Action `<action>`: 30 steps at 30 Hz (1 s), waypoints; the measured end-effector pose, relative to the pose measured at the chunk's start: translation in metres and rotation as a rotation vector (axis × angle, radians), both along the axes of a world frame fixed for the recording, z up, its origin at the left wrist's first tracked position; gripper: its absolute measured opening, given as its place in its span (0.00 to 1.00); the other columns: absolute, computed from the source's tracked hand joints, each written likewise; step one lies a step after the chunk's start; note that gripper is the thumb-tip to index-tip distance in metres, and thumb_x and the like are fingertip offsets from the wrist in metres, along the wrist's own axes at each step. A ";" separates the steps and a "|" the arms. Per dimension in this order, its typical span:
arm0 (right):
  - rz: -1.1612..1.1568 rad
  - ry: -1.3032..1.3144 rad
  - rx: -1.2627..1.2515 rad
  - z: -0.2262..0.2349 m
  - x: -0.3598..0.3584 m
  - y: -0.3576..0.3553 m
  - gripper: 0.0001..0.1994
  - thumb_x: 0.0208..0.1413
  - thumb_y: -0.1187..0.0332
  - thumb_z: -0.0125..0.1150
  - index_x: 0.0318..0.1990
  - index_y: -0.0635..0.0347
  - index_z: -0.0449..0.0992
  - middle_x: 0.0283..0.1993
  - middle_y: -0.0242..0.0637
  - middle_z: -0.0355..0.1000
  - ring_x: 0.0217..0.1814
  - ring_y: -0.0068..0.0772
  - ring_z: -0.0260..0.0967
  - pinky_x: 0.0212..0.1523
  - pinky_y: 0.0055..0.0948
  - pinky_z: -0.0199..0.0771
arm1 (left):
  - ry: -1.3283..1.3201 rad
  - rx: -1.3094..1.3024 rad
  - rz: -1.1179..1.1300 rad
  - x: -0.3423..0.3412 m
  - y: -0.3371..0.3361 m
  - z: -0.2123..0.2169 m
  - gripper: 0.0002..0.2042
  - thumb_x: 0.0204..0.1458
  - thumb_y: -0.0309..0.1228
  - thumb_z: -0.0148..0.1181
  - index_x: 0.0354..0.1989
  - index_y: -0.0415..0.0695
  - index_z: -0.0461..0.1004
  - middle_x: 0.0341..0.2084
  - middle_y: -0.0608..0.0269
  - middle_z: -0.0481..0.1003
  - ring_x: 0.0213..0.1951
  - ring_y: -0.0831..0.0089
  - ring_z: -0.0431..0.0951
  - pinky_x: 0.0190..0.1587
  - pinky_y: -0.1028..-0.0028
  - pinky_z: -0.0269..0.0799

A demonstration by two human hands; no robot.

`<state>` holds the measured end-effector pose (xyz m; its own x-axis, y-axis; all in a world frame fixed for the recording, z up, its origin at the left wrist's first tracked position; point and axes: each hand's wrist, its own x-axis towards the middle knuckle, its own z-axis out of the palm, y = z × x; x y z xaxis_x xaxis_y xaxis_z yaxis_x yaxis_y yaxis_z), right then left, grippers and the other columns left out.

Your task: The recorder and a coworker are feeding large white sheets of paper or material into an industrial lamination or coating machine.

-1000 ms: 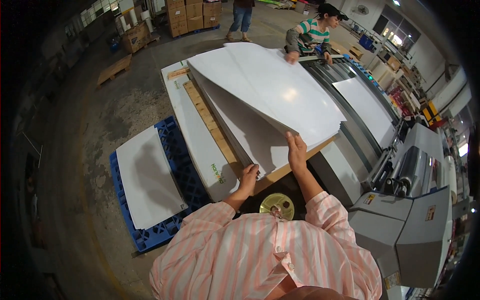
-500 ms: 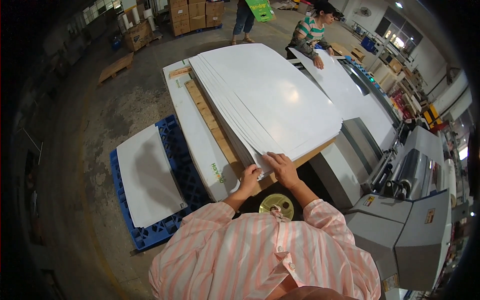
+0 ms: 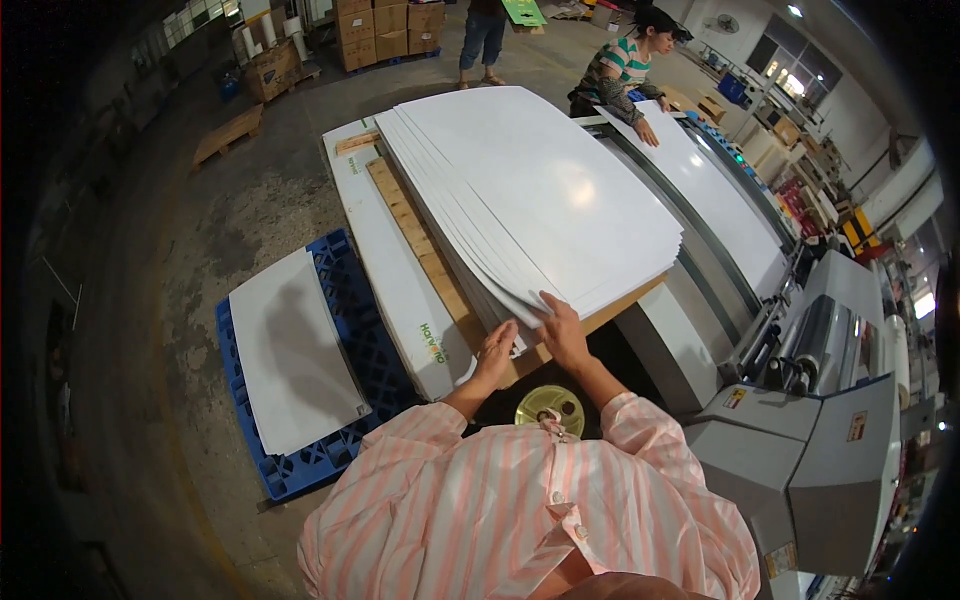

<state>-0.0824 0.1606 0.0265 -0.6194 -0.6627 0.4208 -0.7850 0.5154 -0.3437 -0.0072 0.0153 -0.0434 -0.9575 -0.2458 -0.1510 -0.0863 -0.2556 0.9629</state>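
Far left, on the concrete floor [image 3: 200, 210]: blue plastic pallet [image 3: 340, 300] bearing one white sheet [image 3: 290, 365], lying flat; just right of it, a long white board [image 3: 395, 285] running away from the viewer, alongside a strip of wooden planks [image 3: 425, 250]. Centre: large stack of white sheets [image 3: 540, 190], fanned along its left edge, resting on the planks and filling the middle of the view. At the stack's near corner, left hand [image 3: 495, 350]: fingers bent against the lower sheet edges, touching them; whether pinching a sheet, cannot tell. Just beside it to the right, right hand [image 3: 562, 330]: open, palm down, fingers spread flat on the top of the near corner. Below both hands, between the forearms: round yellow-green roll [image 3: 549, 408], seen from above; nearer still, pink-and-white striped shirt [image 3: 520, 520]. Right of the stack: grey machine bed [image 3: 720, 230] carrying another white sheet [image 3: 715, 190]; at its far end, a second person in a green striped top [image 3: 620, 65], one hand [image 3: 652, 135] pressed on that sheet. Far right: grey machine housing [image 3: 830, 470] with rollers [image 3: 825, 335]. Background, upper left: stacked cardboard boxes [image 3: 385, 25].
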 end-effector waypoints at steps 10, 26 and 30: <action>-0.090 -0.149 -0.409 0.044 0.007 -0.017 0.05 0.49 0.76 0.57 0.35 0.64 0.75 0.45 0.40 0.71 0.47 0.42 0.69 0.46 0.33 0.68 | 0.120 -0.210 0.063 -0.005 -0.004 -0.016 0.11 0.49 0.24 0.55 0.42 0.41 0.74 0.22 0.71 0.68 0.25 0.83 0.66 0.29 0.81 0.63; 0.097 0.135 0.132 0.046 0.005 -0.006 0.19 0.38 0.78 0.52 0.42 0.54 0.75 0.54 0.41 0.64 0.46 0.41 0.65 0.44 0.34 0.68 | 0.046 0.519 0.065 -0.010 -0.017 0.035 0.20 0.53 0.26 0.52 0.54 0.35 0.59 0.36 0.59 0.70 0.36 0.70 0.75 0.37 0.72 0.76; -0.010 0.063 0.156 0.038 0.011 -0.007 0.14 0.39 0.77 0.53 0.37 0.55 0.77 0.53 0.40 0.65 0.51 0.43 0.62 0.47 0.38 0.65 | 0.049 0.474 0.073 -0.011 -0.018 0.031 0.16 0.52 0.25 0.54 0.49 0.36 0.64 0.33 0.61 0.71 0.34 0.72 0.75 0.34 0.73 0.76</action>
<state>-0.0709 0.1534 0.0640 -0.6021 -0.7170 0.3514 -0.7970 0.5666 -0.2094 -0.0181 -0.0025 -0.0121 -0.9491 -0.2275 -0.2178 -0.0092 -0.6713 0.7412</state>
